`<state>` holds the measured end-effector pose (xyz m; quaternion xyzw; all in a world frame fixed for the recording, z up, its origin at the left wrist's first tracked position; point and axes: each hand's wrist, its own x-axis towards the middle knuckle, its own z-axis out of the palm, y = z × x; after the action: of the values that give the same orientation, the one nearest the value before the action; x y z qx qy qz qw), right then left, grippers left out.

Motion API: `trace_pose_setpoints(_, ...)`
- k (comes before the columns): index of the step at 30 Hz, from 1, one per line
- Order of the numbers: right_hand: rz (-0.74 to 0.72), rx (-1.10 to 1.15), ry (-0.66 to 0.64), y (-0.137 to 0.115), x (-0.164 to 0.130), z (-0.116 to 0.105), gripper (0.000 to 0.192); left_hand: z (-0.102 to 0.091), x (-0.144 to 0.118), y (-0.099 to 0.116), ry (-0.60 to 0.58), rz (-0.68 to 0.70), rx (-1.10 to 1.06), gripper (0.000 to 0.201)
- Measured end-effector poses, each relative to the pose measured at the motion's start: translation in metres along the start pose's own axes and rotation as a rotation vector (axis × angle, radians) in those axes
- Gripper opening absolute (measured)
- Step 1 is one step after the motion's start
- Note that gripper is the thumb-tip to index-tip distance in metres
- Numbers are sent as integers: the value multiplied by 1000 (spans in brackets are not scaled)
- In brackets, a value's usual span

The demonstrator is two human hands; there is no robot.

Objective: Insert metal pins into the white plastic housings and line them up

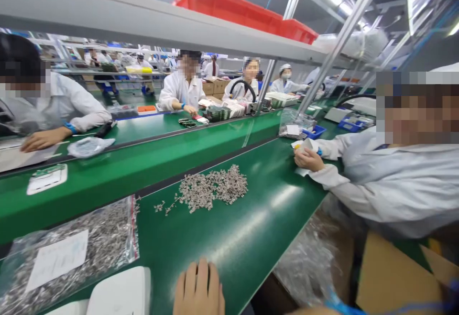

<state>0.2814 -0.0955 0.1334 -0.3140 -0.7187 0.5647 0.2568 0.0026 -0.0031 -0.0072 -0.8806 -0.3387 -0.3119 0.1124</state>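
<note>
one hand (199, 288) of the wearer lies flat at the bottom edge of the view, fingers together and extended, palm down on the green bench mat (244, 238). it grips nothing. cannot tell from this view whether it is the left or the right; the other hand is out of frame, though a forearm with a blue wrist band (337, 304) shows at the lower right edge.

just left of the hand: a white tray (122, 291), close to it, contact not resolvable. further left: a clear zip bag (71, 250) with a red seal strip and white label, full of small grey metal parts, lying flat.

ahead of the hand, well apart: a loose pile of small metal parts (213, 188) on the mat, with a few strays trailing off its left side.

right side: a co-worker in a white coat leans on the bench, hands (307, 158) together around a small white item. crumpled clear plastic (308, 262) hangs below the bench edge, a cardboard box (390, 276) beside it.

beyond: a raised green conveyor (143, 162), more white-coated people seated opposite, a red crate (244, 11) on the overhead shelf.
</note>
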Motion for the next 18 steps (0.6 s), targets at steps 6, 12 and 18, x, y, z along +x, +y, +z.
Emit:
trace_pose_setpoints(6,89,-508,1160,36,11,-53,18,-12,1,-1,-101,18,-9,24)
trace_pose_setpoints(12,289,-811,1040,103,49,-178,14,-10,4,0,-62,17,-11,24)
trace_pose_setpoints(18,306,-837,849,137,61,-200,9,-8,6,-2,-39,85,20,24)
